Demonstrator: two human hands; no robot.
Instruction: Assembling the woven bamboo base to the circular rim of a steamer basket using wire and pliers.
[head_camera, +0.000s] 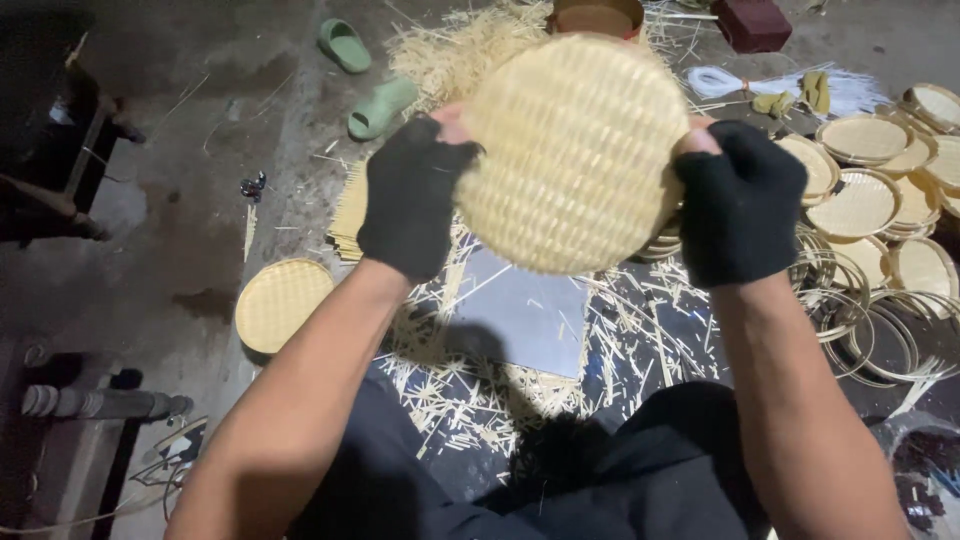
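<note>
Now: woven disc held up, both hands

Left hand (412, 195) and right hand (738, 200), black-gloved, fingers closed on opposite rims of round woven bamboo tray (573, 152), raised mid-scene, convex back toward camera. Finished trays (862, 205) stacked right; gray board (520, 315) near, amid bamboo offcuts (470, 390).

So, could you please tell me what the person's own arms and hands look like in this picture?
Both hands wear black fingerless gloves of a soft knitted-looking fabric: the left hand and the right hand are covered to the wrist, with the fingertips left bare. The forearms are bare, with no sleeves, watch or bands showing. No markings are visible on the gloves.
</note>
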